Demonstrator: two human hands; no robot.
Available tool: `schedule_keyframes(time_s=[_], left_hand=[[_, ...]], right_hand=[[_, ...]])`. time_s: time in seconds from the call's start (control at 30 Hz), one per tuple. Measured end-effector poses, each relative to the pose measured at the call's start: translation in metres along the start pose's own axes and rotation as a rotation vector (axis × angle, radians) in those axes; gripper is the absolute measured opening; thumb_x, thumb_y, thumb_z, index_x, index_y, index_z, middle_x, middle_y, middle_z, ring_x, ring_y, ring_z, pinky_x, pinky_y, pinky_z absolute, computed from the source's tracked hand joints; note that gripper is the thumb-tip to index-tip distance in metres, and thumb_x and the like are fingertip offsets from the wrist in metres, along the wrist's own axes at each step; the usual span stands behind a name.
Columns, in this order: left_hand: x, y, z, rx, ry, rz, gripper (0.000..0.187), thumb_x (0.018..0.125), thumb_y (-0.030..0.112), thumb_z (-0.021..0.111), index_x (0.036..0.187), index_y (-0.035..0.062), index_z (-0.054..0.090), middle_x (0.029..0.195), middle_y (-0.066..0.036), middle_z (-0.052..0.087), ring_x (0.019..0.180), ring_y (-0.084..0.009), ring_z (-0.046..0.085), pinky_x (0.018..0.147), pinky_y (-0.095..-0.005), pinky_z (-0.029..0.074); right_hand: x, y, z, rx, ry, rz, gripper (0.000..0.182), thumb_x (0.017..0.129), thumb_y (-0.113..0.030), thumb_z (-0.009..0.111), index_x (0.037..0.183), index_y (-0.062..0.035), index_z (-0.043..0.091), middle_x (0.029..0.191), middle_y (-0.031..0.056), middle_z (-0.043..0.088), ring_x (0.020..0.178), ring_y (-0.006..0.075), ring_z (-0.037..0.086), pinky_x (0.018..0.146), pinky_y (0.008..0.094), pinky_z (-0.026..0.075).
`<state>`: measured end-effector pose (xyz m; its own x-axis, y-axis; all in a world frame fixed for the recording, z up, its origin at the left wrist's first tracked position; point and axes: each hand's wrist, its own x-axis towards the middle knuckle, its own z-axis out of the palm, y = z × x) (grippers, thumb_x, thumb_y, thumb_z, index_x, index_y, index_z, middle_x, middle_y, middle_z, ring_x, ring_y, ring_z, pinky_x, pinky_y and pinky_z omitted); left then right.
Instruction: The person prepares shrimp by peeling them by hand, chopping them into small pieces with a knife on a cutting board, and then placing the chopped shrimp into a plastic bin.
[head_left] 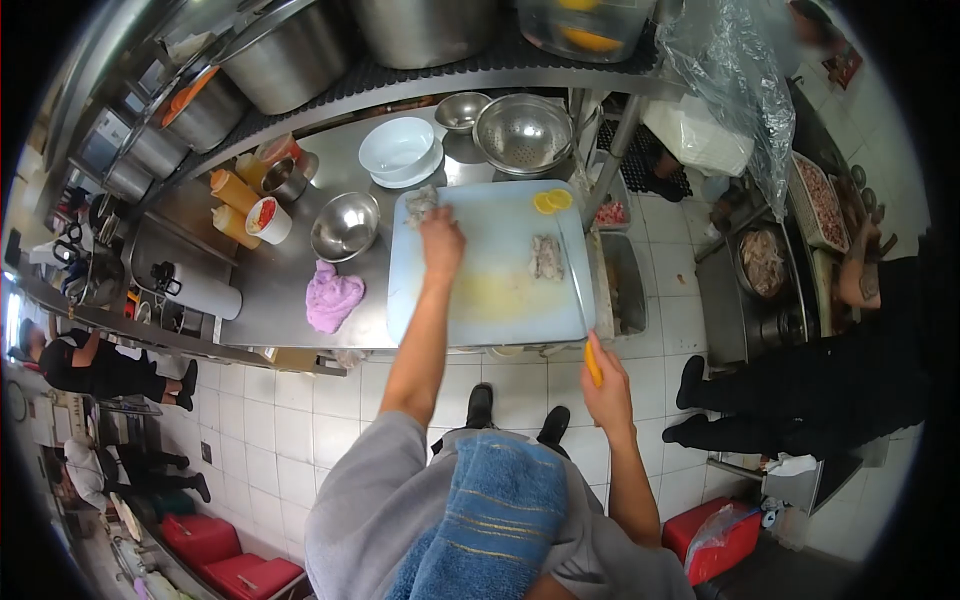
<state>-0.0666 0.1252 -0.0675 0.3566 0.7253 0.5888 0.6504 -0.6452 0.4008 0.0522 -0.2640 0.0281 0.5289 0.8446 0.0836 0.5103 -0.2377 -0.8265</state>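
Note:
A white cutting board (pixel 480 215) lies on the steel counter before me. My left hand (pixel 442 242) is over its upper left part, fingers curled together at a pale grey clump of raw-looking food (pixel 421 200). What the fingertips hold, if anything, is hidden. In my right hand (pixel 608 388), below the board's lower right corner, is a knife (pixel 595 362) with a yellow handle. Its long blade points away from me along the board's right side. Left of the blade sits a second pale grey portion of food (pixel 546 258). Lemon slices (pixel 552 201) lie at the top right.
Left of the board are a steel bowl (pixel 345 227), a purple cloth (pixel 334 297) and sauce bottles (pixel 234 190). Behind it stand white bowls (pixel 396 147) and a colander (pixel 523 133). A pot shelf (pixel 400 85) overhangs the counter. A person in black (pixel 820 380) stands at right.

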Motion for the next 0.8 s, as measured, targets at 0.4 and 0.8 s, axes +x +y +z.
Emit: schedule_keyframes(time_s=[0.4,0.8], left_hand=[[0.035,-0.029,-0.072,-0.147,-0.31,-0.148,0.023,0.085,0.016,0.065,0.101,0.0022,0.073,0.091,-0.025,0.07,0.089,-0.0419,0.067,0.081,-0.048,0.054],[-0.121,0.102,-0.101,-0.394,-0.381,0.018,0.026,0.081,0.002,0.069,0.107,0.0014,0.072,0.1,-0.02,0.071,0.095,-0.0391,0.066,0.087,-0.0431,0.053]], right_hand=[[-0.02,0.005,0.028,0.173,-0.274,0.137,0.057,0.09,-0.009,0.065,0.145,-0.0057,0.049,0.125,0.0238,0.065,0.112,0.029,0.066,0.095,0.0334,0.049],[-0.025,0.003,0.014,0.074,-0.256,0.014,0.059,0.092,-0.01,0.061,0.148,-0.0091,0.043,0.123,0.0276,0.061,0.114,0.0443,0.059,0.096,0.0421,0.048]])
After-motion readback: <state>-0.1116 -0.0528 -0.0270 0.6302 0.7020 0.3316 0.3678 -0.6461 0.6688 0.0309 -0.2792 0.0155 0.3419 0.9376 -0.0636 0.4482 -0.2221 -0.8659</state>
